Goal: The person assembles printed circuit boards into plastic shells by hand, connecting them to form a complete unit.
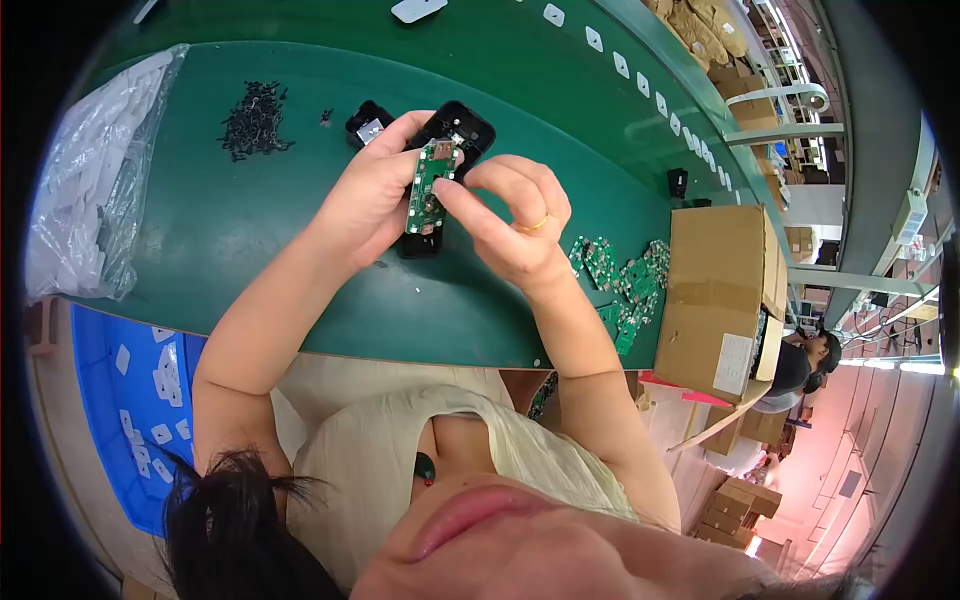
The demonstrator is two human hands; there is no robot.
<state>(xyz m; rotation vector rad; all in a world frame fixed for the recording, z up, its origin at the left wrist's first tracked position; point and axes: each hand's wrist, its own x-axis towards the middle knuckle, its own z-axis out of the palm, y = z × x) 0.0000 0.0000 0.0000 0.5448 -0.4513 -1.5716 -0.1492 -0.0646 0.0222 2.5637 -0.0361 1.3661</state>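
My left hand (375,195) grips a green circuit board (424,212) with a metal port at its upper end. Behind the board is a black plastic housing (480,128), open side up; more black plastic shows below the board, and I cannot tell if it is the same piece. My right hand (515,215), with a ring on one finger, has its fingers curled and its thumb tip pressed on the middle of the board. Any small part under that thumb is hidden. Just beyond my left hand lies another black housing (364,112) with a silvery piece in it.
Small black parts (255,122) form a pile at the left, beside a clear bag of white pieces (95,180). Loose circuit boards (628,282) and a cardboard box (708,290) are at the right. White tags (620,64) line the far green strip. A blue bin (115,350) stands lower left.
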